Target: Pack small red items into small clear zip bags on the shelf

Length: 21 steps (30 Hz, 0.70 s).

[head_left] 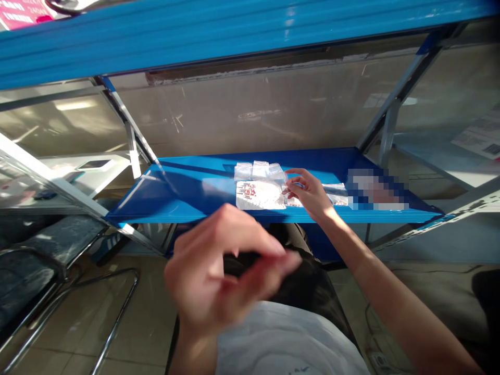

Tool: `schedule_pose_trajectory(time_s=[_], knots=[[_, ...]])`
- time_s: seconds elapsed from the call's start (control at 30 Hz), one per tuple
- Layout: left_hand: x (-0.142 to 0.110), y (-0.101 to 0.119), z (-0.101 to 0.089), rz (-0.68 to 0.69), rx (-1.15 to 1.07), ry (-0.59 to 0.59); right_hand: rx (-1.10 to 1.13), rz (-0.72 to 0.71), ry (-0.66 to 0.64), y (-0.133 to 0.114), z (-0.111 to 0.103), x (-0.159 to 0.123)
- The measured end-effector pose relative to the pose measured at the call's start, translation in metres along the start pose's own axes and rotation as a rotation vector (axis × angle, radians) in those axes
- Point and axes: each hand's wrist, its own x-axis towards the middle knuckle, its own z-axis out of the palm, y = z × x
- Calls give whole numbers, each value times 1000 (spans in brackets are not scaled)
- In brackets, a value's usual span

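My left hand (222,265) is raised close to the camera, blurred. Its thumb and index finger are pressed together in a pinch, and whatever may be between them is too small to make out. Farther off, my right hand (308,192) hovers low over the blue shelf (187,195), fingers bent and apart. Its fingertips are at the right edge of a white sheet (267,195) with several small reddish and dark pieces on it. Behind the sheet lie small clear zip bags (260,169) side by side. To the right of my right hand is another clear bag (338,194) with small contents.
A blue upper shelf beam (250,39) runs across above the work surface. Grey metal posts (128,130) stand at both ends. On the left are a white side shelf with a phone-like device (96,165) and a chair with a metal frame (117,307). A blurred-out patch covers the shelf's right part.
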Motion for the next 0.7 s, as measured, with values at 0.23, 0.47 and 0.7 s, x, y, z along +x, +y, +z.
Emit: schedule_pose_trajectory(time_s=[0.23, 0.47, 0.7], knots=[[58, -134, 67, -95, 186, -402, 120, 74, -114, -5, 15, -2], [32, -170, 107, -1, 394, -626, 113, 109, -135, -7, 28, 5], [28, -182, 105, -155, 262, -571, 27, 87, -203, -12, 28, 13]])
